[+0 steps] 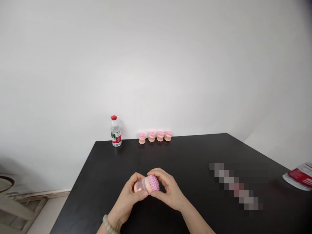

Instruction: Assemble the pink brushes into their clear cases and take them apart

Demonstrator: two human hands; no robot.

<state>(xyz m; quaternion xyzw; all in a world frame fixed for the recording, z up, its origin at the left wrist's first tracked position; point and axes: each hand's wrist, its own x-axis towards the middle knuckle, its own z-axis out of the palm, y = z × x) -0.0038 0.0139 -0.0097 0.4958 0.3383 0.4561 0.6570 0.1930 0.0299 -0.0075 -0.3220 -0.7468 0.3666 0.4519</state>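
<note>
Pink bristled brush (149, 184) lies crosswise, bristles toward the right hand (168, 190), clear base (138, 186) in the left hand (127, 198), both curled around it.

Pink-bristled brush (153, 183), clear body, sideways

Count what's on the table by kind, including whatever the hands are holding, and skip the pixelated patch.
Standing pink brushes: 4
Held pink brush, in left hand and right hand: 1
Water bottle: 1
Printed booklet: 1
Total: 7
</note>
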